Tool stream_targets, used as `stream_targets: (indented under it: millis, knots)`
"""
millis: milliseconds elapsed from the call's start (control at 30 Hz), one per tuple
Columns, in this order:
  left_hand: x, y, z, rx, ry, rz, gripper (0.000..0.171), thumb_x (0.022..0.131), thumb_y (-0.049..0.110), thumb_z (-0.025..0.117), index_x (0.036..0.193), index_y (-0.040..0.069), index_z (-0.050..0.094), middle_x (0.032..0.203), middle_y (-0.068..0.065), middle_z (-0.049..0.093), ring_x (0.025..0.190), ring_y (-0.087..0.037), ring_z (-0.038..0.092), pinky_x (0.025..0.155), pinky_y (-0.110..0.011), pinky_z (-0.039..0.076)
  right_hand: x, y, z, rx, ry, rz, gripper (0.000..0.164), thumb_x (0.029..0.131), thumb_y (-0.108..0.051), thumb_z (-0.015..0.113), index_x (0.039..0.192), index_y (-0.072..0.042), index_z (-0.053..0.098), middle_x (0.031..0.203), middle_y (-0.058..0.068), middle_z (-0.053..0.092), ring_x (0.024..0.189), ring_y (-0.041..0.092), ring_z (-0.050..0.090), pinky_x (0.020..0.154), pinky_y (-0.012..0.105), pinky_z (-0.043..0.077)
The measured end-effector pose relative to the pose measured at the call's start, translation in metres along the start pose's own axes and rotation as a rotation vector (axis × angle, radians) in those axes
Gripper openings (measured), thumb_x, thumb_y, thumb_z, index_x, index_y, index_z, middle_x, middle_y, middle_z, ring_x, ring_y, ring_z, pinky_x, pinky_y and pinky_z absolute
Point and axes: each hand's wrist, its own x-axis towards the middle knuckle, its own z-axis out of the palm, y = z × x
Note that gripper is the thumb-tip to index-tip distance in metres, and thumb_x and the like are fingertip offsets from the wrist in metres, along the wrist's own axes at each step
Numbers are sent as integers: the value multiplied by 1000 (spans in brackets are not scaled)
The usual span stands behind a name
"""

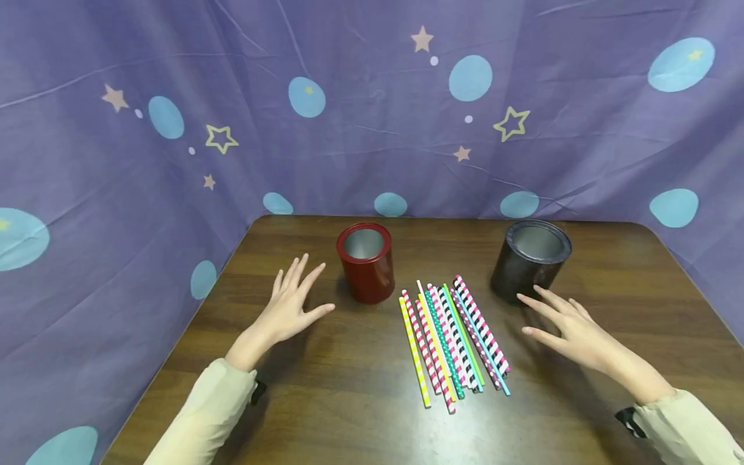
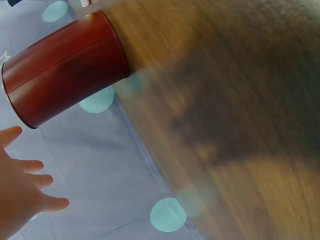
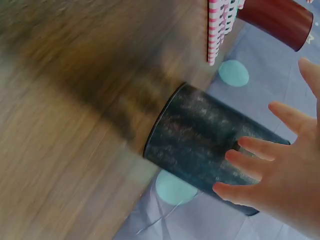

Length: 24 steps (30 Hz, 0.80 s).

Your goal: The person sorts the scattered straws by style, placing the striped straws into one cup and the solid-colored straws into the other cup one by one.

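Little of the handling looks done: the patterned paper straws lie loose, side by side in a rough fan on the worktop, between the two cans and nearer than both. No straw shows above the rim of the red can or the black can; both stand upright, mouths up. Taking up straws seems to be all that is left.

The left hand is to the left of the red can and apart from it, its grip spread wide with nothing in it. The right hand has its grip spread too, holding nothing; its fingers overlap the black can in view, and I cannot tell whether they touch.

Both cans stand toward the far edge, with the curtain just behind. Bare wood lies between the left hand and the straws, and nearer than them; the gap from straws to right hand is tighter. The near edge is out of view.
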Motion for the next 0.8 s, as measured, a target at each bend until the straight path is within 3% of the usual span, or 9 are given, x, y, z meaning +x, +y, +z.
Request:
stream_targets:
  millis: [200,467,567,800]
  knots:
    - [6,2,-5,-40,44,16,72,81,46,57,138,13,28,145,-18,12,133,-34,7,105,-55,4,12,-5,5,14,-24,-21,55,85,-38,56,133,-19,40,137,21,31,118,45,34,88,63,28]
    - [16,3,-7,-153,89,-12,65,84,41,57,137,13,31,143,-17,20,130,-37,16,103,-57,13,32,-8,16,109,-25,-65,49,86,-33,56,127,-9,46,127,18,44,116,36,40,91,54,36]
    - [21,5,-5,-206,121,-18,62,84,37,58,135,12,34,141,-16,25,127,-39,23,100,-59,21,40,-7,21,172,-33,-65,47,86,-31,56,126,-7,48,124,16,48,113,33,44,90,53,38]
    - [31,10,0,-307,201,16,54,84,26,60,131,8,40,136,-15,33,123,-32,34,99,-50,31,52,-4,29,329,-92,-49,44,87,-27,57,122,-3,49,120,17,52,104,33,53,87,48,44]
